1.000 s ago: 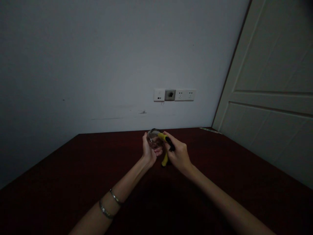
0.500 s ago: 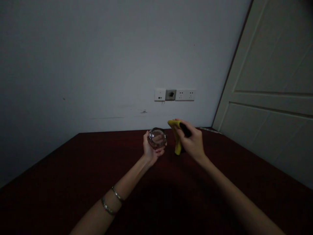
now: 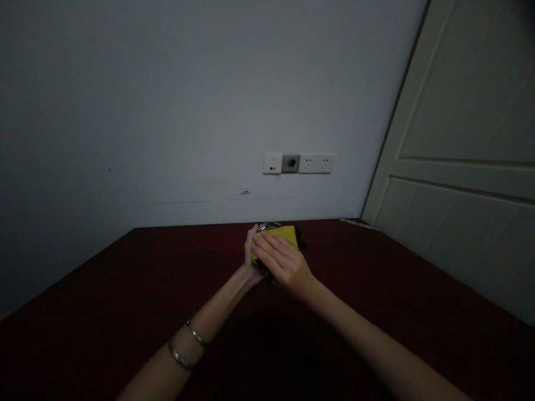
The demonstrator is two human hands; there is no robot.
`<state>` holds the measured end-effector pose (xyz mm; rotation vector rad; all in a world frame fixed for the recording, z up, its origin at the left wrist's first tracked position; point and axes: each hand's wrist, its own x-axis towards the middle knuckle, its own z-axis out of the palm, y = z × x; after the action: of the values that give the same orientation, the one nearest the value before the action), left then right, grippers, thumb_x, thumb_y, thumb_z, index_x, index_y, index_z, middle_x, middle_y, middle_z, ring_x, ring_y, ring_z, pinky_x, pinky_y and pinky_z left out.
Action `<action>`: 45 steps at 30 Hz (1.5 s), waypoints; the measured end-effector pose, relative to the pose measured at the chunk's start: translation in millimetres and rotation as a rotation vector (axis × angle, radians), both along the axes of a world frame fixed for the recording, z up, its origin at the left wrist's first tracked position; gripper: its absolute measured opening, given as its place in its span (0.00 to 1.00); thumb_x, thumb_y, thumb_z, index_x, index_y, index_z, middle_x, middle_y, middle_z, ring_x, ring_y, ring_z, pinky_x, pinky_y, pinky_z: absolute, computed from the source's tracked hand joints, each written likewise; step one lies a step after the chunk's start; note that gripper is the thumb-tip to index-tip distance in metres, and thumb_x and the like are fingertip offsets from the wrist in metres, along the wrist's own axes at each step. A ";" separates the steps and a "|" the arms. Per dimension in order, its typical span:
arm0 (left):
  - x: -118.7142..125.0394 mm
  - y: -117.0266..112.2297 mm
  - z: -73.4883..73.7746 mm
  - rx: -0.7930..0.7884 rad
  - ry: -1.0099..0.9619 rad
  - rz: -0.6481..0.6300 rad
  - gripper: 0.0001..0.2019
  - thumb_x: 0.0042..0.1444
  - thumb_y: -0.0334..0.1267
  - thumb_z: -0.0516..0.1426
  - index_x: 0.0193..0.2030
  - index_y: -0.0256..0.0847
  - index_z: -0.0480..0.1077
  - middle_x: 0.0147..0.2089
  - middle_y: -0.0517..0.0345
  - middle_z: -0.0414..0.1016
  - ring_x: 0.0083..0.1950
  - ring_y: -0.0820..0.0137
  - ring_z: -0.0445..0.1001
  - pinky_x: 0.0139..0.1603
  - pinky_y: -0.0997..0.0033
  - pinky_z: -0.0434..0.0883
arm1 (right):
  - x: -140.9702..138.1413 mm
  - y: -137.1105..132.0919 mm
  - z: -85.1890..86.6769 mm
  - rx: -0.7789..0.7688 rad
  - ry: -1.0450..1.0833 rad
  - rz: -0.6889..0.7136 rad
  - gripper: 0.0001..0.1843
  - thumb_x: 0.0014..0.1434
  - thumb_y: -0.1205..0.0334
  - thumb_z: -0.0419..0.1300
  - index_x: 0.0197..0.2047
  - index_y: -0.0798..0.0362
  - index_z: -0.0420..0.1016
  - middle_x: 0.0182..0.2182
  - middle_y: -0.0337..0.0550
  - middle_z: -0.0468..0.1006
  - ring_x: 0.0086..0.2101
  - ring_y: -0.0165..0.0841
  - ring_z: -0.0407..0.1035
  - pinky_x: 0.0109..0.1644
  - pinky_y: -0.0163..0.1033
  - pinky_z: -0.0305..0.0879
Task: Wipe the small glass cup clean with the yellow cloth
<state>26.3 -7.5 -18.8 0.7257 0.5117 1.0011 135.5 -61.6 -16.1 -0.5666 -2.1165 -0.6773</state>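
Observation:
My left hand (image 3: 251, 257) is curled around a small clear glass jar (image 3: 267, 226), of which only the rim shows above the fingers. My right hand (image 3: 284, 262) presses a yellow and black sponge (image 3: 284, 235) flat against the jar, its fingers laid over the sponge. Both hands meet above the far middle of a dark red table (image 3: 125, 301). Two thin bracelets (image 3: 186, 345) sit on my left wrist.
A white wall rises behind the table, with a row of sockets and a switch (image 3: 298, 163) just above the hands. A pale panelled door (image 3: 463, 167) stands at the right, close to the table's right edge.
My right hand had lifted the sponge away to the right of the jar; it has now come back left and covers the jar with the sponge. The left hand barely moved.

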 end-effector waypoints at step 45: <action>-61.7 35.5 2.8 0.167 0.038 0.035 0.38 0.52 0.63 0.39 0.40 0.27 0.71 0.23 0.47 0.71 0.12 0.81 0.48 0.11 0.81 0.44 | 18.0 33.6 -32.6 -0.069 -0.195 0.122 0.25 0.56 0.71 0.46 0.57 0.66 0.62 0.51 0.57 0.73 0.57 0.42 0.61 0.56 0.49 0.66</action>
<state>-35.4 28.0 -16.0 0.8883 0.4792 1.0735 153.6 -28.0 -48.7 -0.4184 -2.3423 -0.6135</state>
